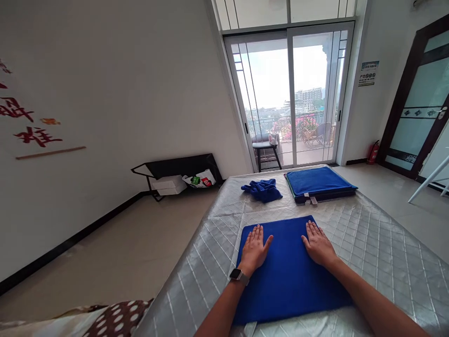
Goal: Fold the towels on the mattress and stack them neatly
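Observation:
A blue towel (287, 276) lies spread flat on the silver quilted mattress, a pale tag poking out at its near edge. My left hand (255, 250) rests palm down on its left side, fingers stretched out, with a watch on the wrist. On the towel's right side my right hand (318, 245) is also laid flat, fingers extended and thumb apart. Beyond them sits a crumpled blue cloth (262, 190). To its right is a neat stack of folded towels (321, 182), blue on top, with white tags at the front.
The quilted mattress (382, 248) carries everything. A brown polka-dot fabric (121, 318) lies at the lower left. By the wall stands a low black rack (182, 164) with white boxes (169, 185). Behind are a stool (265, 147), sliding glass doors (289, 93) and a fire extinguisher (373, 152).

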The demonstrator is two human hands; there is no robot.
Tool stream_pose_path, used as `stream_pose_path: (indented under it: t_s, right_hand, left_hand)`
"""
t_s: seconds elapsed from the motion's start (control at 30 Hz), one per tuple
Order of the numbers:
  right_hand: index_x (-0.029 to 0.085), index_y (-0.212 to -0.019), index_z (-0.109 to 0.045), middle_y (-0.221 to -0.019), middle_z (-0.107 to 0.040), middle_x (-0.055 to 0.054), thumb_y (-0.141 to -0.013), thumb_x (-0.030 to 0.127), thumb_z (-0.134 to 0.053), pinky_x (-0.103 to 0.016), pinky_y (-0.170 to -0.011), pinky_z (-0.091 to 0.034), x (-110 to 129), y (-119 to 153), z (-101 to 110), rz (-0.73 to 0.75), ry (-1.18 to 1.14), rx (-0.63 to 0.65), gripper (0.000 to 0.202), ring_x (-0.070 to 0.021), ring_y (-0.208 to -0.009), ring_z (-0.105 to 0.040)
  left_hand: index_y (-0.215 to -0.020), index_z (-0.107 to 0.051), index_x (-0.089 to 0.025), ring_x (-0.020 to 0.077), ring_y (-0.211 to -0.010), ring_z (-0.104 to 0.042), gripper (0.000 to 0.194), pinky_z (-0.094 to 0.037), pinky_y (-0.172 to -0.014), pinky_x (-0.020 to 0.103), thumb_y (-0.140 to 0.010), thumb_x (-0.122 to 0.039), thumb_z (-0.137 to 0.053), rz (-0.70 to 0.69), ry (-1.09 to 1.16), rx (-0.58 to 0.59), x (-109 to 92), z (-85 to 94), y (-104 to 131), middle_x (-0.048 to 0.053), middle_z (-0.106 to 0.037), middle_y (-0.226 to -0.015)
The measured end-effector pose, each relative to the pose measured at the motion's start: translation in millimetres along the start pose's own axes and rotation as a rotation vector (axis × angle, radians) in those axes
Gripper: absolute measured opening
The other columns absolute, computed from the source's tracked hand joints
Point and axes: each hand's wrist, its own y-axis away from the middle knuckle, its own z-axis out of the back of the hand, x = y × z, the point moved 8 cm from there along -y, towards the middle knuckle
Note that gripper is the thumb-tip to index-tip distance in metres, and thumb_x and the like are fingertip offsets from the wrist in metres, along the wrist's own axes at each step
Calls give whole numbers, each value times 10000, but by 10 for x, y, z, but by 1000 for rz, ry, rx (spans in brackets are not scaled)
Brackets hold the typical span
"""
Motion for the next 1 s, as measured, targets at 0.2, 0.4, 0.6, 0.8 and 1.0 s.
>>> stream_pose_path:
  t_s: [0.2,0.4,0.6,0.8,1.0]
  right_hand:
    - [58,-1561,-264,-1633,-213,-127,-1003,459,-195,-424,-1229,-119,-24,-2,-20,15,42,-36,690,-226,-1518,-149]
    - [24,-1544,-290,-1620,-237,-154,-993,433,-208,-418,-1228,-131,18,-43,49,2,100,2,691,-227,-1514,-163]
    - [-8,-1534,-290,-1614,-252,-161,-999,408,-205,-386,-1225,-171,170,-291,244,37,104,36,684,-228,-1510,-181]
    - [14,-1540,-294,-1618,-259,-149,-1010,426,-198,-362,-1228,-157,73,-415,161,1,86,-15,678,-211,-1509,-185]
    - [-4,-1543,-268,-1620,-245,-151,-1009,413,-210,-353,-1235,-128,72,-395,143,-10,28,-7,680,-213,-1511,-180]
  left_hand:
    - [-1530,-310,-49,297,-1496,-243,828,-253,-1203,472,-980,-639,-124,95,11,-42,469,-75,-22,191,-329,-1587]
    - [-1514,-323,-15,301,-1494,-250,840,-255,-1199,458,-976,-636,-149,94,25,-24,421,-80,-34,212,-320,-1584]
    - [-1506,-356,-40,312,-1486,-270,817,-271,-1190,476,-977,-623,-141,79,20,-74,403,-43,-23,206,-359,-1569]
    - [-1505,-351,-32,324,-1489,-257,810,-271,-1193,483,-975,-619,-178,74,4,-38,414,-92,-33,211,-344,-1575]
    - [-1508,-350,-46,312,-1482,-278,780,-281,-1187,478,-989,-597,-163,74,-6,-49,546,-86,-64,204,-340,-1576]
